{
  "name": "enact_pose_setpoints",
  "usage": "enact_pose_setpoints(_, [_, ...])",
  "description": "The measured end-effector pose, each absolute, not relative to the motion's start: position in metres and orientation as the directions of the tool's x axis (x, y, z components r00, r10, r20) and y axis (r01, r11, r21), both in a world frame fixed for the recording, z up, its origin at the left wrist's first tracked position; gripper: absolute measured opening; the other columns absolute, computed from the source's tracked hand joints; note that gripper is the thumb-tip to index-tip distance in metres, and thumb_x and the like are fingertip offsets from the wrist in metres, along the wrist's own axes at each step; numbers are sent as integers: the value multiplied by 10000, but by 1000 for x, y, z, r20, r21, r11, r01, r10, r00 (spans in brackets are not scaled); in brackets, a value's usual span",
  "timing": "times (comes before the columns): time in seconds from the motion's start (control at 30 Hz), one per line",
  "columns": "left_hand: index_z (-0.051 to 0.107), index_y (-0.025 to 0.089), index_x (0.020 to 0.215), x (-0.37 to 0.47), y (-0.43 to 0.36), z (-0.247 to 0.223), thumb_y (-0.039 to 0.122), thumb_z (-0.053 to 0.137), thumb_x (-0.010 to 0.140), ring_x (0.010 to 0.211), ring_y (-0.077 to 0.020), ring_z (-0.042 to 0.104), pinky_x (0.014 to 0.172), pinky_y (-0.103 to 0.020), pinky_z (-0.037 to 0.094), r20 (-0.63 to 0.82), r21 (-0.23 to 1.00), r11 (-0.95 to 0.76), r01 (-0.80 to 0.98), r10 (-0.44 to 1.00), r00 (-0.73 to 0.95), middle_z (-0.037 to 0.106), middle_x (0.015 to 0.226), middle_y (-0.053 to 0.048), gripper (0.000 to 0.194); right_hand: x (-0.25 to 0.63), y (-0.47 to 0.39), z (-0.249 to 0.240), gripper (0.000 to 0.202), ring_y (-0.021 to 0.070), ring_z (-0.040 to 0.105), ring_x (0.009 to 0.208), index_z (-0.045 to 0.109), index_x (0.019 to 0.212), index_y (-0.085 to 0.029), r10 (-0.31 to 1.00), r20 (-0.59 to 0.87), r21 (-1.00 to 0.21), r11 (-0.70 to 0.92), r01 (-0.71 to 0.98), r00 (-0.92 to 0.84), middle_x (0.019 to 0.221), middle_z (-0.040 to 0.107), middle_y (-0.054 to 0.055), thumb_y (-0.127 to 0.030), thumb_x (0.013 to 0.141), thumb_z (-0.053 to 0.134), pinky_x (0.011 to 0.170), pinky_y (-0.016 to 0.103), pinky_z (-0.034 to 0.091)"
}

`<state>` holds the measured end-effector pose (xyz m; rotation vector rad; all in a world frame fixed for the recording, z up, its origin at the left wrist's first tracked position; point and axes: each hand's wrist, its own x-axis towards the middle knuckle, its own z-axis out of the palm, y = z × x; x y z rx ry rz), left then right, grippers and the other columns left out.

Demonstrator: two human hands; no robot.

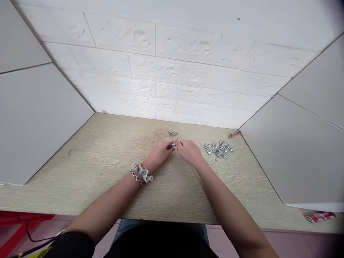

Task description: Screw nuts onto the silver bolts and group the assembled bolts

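Near the middle of the wooden table (107,154), a small metal bolt (173,145) is pinched between my two hands. My left hand (160,152) closes its fingers on the bolt's left end. From the right, the fingertips of my right hand (188,150) press together at its other end and partly cover it. Just beyond my fingers lie a small nut (177,138) and a few loose bolts (173,133). Several bolts with washers (219,148) form a pile to the right of my right hand.
A red cylinder (234,134) lies at the back right corner, and another red cylinder (320,217) at the front right. White panels (48,118) stand on both sides. Behind the table is a white brick-pattern wall (166,68). Brown specks (153,138) dot the table.
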<state>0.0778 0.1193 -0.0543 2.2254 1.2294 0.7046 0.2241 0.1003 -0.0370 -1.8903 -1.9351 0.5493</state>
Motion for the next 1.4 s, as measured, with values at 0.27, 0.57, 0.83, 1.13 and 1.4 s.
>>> enact_pose_setpoints(0.27, [637,174,896,78,120,-56,255,452,798,657,-129,529,623,-233,369,215,637,-486,598,857,468,636,764,-25,225,223,100,-37,205,111,492,635,586,812,-217,995,-11,-585,74,807,-100,698,587,-10,-357,782,439,526,205,282])
enact_pose_setpoints(0.57, [632,188,944,78,118,-53,249,459,801,638,-128,531,606,-231,365,202,646,-475,598,862,466,638,755,-17,232,223,99,-35,191,112,490,619,583,881,-231,996,-9,-607,61,793,-84,663,575,-22,-327,768,461,523,204,278])
enact_pose_setpoints(0.83, [638,177,835,77,120,-55,301,452,812,616,-126,516,594,-231,359,209,627,-475,617,866,453,623,703,-13,225,223,99,-36,384,123,488,620,569,700,-189,1000,5,-550,18,835,-19,664,582,12,-490,821,362,515,218,267])
enact_pose_setpoints(1.13, [639,173,911,77,120,-56,254,461,802,667,-132,539,632,-233,373,222,630,-489,604,858,463,643,787,-32,224,222,101,-39,333,135,504,674,600,722,-198,998,17,-528,66,847,-66,714,594,19,-452,803,401,537,225,276])
enact_pose_setpoints(1.4, [622,191,1010,77,117,-52,172,425,781,698,-142,557,640,-239,376,205,628,-489,605,854,478,652,843,-30,303,222,99,-38,208,119,498,669,585,922,-239,988,30,-564,141,813,-150,726,586,-18,-288,778,444,582,215,313])
